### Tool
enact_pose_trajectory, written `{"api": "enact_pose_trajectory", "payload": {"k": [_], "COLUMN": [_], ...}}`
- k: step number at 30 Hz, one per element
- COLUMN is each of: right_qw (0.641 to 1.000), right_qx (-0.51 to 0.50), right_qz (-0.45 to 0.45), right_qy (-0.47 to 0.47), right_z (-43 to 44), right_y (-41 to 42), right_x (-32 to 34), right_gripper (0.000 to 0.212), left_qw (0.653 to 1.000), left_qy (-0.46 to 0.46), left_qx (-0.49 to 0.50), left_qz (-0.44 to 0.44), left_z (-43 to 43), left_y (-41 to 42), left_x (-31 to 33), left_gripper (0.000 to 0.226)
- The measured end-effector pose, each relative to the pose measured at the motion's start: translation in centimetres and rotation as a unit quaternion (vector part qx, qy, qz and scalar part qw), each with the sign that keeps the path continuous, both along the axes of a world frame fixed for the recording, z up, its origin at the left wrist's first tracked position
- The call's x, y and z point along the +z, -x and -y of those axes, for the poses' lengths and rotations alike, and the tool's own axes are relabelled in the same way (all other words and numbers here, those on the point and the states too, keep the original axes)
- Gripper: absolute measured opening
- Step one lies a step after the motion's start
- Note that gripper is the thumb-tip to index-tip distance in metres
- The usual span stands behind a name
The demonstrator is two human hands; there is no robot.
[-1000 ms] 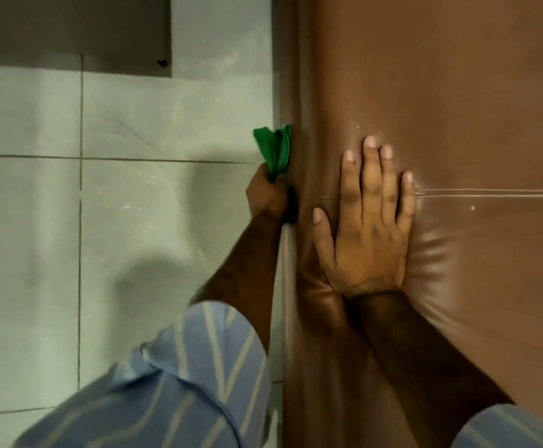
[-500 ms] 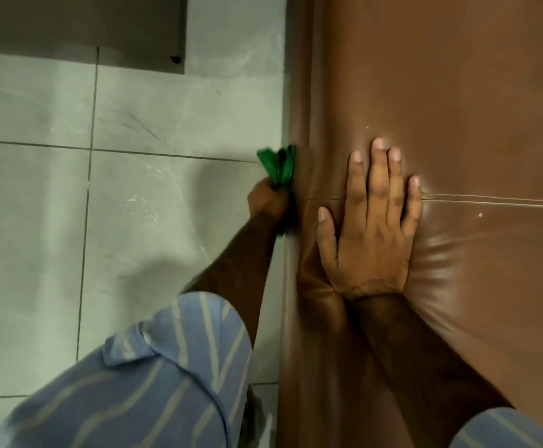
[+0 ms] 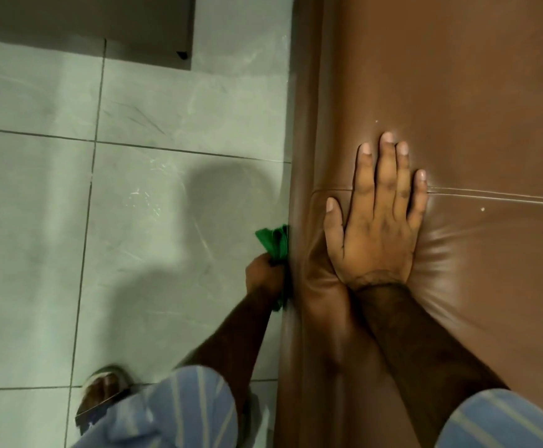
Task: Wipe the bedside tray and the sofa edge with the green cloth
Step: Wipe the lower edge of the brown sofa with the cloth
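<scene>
Pale grey floor tiles run along the left side of a brown leather sofa. On the sofa's outer edge, the left hand is closed tight around a bunched green cloth, which presses against the side. Flat on the cushion lies the right hand, fingers spread and holding nothing. One sandalled foot stands on the tiles below.

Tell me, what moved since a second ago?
The left hand, holding the cloth, slid back along the sofa edge toward the person. A foot came into view. The right hand stayed flat on the cushion.
</scene>
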State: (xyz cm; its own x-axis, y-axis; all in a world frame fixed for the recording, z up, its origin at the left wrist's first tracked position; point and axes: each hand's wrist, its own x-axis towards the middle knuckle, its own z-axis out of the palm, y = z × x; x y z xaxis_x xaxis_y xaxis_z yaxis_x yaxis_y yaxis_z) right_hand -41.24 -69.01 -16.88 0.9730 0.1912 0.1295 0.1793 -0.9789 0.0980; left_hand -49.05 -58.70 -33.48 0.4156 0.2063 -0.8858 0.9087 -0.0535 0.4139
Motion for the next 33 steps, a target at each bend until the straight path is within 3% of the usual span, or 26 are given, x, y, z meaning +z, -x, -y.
{"api": "enact_pose_trajectory", "payload": {"k": [5, 9, 13, 16, 19, 22, 25, 28, 31, 33], "right_qw": [1.000, 1.000, 1.000, 1.000, 1.000, 1.000, 1.000, 1.000, 1.000, 1.000], "right_qx": [0.003, 0.000, -0.002, -0.003, -0.003, -0.003, -0.002, -0.005, -0.004, -0.003], "right_qz": [0.012, 0.013, 0.009, 0.010, 0.016, 0.019, 0.021, 0.020, 0.019, 0.021], "right_qy": [0.007, 0.009, 0.006, 0.008, 0.008, 0.007, 0.006, 0.003, 0.003, 0.003], "right_z": [-0.1, -0.1, -0.2, -0.2, -0.2, -0.3, -0.4, -0.3, -0.3, -0.3], "right_y": [0.0, 0.0, 0.0, 0.0, 0.1, 0.1, 0.1, 0.2, 0.3, 0.3], "right_x": [0.0, 0.0, 0.1, 0.1, 0.1, 0.1, 0.2, 0.2, 0.3, 0.3], "right_gripper": [0.074, 0.074, 0.075, 0.074, 0.074, 0.074, 0.074, 0.074, 0.073, 0.073], "left_qw": [0.996, 0.977, 0.971, 0.992, 0.999, 0.997, 0.986, 0.976, 0.983, 0.991], "left_qy": [-0.011, 0.034, 0.103, 0.047, 0.017, 0.014, 0.010, 0.023, 0.035, 0.037], "left_qx": [0.060, 0.113, 0.180, 0.108, 0.027, 0.063, 0.108, 0.134, 0.118, 0.089], "left_qz": [0.065, 0.180, 0.121, 0.047, 0.003, 0.037, 0.125, 0.169, 0.135, 0.088], "left_z": [-1.3, -1.7, 0.4, 0.9, 1.0, 0.3, 0.1, 1.4, 2.3, 2.3], "left_y": [-9.2, -7.9, 3.5, 8.8, 7.2, 1.7, 0.4, 5.1, 12.8, 16.3], "left_x": [-0.7, 0.7, 2.1, 3.3, 2.5, 1.5, 1.6, 3.9, 5.0, 5.0], "left_gripper": [0.035, 0.038, 0.028, 0.012, 0.029, 0.033, 0.034, 0.023, 0.031, 0.022]}}
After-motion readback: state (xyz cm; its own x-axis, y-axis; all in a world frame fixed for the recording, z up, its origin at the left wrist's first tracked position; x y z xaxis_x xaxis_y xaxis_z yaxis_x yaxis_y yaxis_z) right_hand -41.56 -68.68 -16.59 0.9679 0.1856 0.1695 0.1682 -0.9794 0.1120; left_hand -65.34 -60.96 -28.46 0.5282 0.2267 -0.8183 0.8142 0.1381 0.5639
